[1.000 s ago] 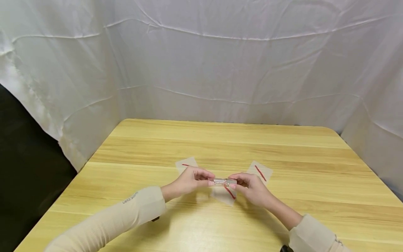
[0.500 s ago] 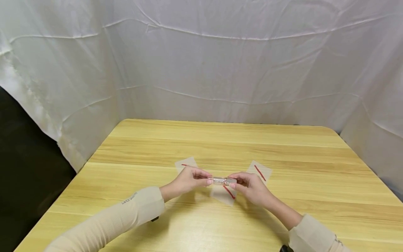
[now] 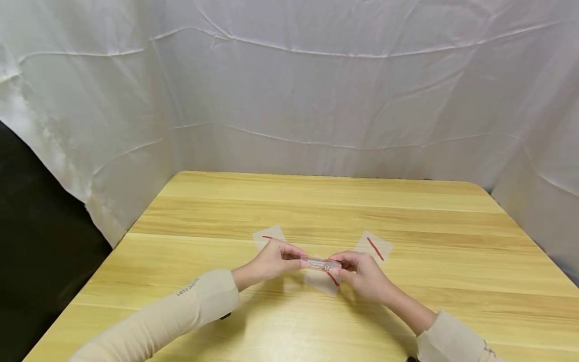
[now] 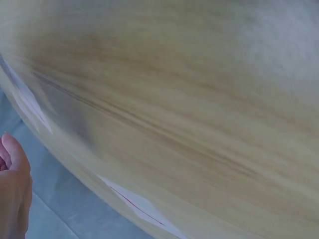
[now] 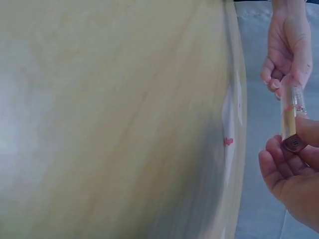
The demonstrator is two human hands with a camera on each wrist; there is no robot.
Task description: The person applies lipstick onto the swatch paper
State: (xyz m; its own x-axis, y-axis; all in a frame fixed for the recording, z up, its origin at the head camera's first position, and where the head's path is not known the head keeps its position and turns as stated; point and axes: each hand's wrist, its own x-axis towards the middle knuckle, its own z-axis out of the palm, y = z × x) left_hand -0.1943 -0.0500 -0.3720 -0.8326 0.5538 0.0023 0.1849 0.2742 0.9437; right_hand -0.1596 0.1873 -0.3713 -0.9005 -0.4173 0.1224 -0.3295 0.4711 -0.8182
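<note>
A small clear tube, like a lipstick tube (image 3: 318, 264), lies level between the two hands, just above the table in the head view. The thumb and fingers of the left hand (image 3: 276, 259) pinch its left end. At its silvery right end, the right hand (image 3: 364, 274) grips it between thumb and fingers. From the right wrist, the tube (image 5: 289, 112) spans both hands, its dark end face turned to the camera. Only the edge of a hand (image 4: 15, 189) shows in the left wrist view, with the tube out of sight there.
Three pale paper squares with red lines lie on the wooden table (image 3: 271, 201): left paper (image 3: 267, 234), right paper (image 3: 373, 246) and middle paper (image 3: 322, 284), the last partly behind the tube. White cloth (image 3: 316, 100) hangs around the back and sides.
The tube and right hand have dropped slightly toward the near side, and the tube tilts a little more. The left fingertips have shifted slightly on its end. Both hands keep their hold.
</note>
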